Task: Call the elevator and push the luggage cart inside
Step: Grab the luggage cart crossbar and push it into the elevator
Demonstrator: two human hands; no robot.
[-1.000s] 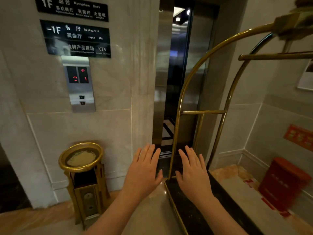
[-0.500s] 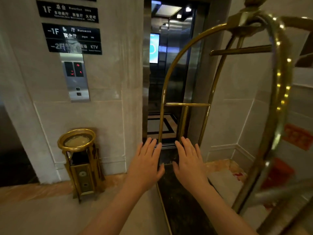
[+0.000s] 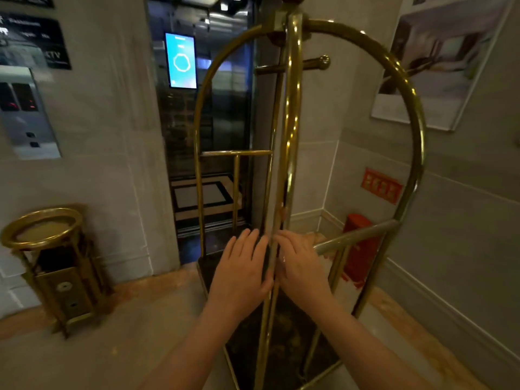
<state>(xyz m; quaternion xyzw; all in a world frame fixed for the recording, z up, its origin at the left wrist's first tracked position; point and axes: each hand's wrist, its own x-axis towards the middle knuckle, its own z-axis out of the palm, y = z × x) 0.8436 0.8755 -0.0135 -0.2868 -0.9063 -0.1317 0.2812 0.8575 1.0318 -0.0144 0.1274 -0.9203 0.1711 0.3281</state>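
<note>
The brass luggage cart [image 3: 291,122] stands straight ahead, its dark platform [image 3: 284,333] pointing into the open elevator [image 3: 208,136]; its far arch sits at the threshold. My left hand [image 3: 242,273] and my right hand [image 3: 301,267] are held flat with fingers apart, one on each side of the cart's near upright pole. Neither hand is closed around it. My right hand's fingertips are next to the end of the cart's low horizontal bar [image 3: 357,236]. The call panel [image 3: 28,116] is on the wall at the left.
A brass ashtray bin [image 3: 47,266] stands against the wall left of the door. A red box [image 3: 363,243] sits in the corner on the right, under a red sign [image 3: 381,185] and a framed poster [image 3: 439,60]. A lit screen [image 3: 181,60] glows inside the elevator.
The elevator doors have opened wider. The view has shifted right, behind the cart, and both hands have come up to its near upright pole.
</note>
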